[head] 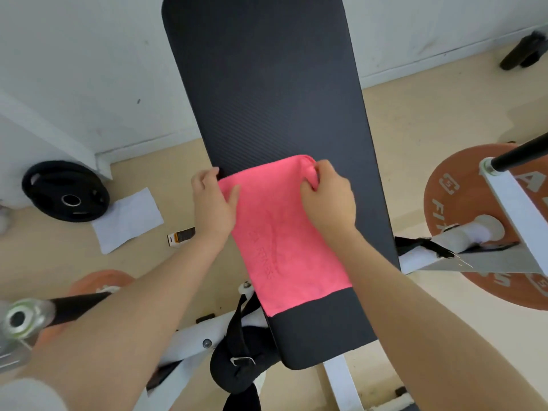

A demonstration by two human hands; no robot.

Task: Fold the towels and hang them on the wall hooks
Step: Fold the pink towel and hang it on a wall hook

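Note:
A pink towel (281, 232) lies lengthwise on the black padded bench (267, 84), with faint lettering on its top face. My left hand (212, 203) grips the towel's far left corner, thumb on top of the cloth. My right hand (329, 197) pinches the far right corner, where the fabric bunches up between the fingers. The towel's near edge lies flat, short of the bench's near end. No wall hooks are in view.
A black weight plate (66, 192) and a white sheet (127, 219) lie on the floor at left. An orange plate (474, 221) sits on a barbell (522, 152) at right, on the white rack. A barbell end (26, 317) juts in at lower left. Black straps (240, 351) hang below the bench.

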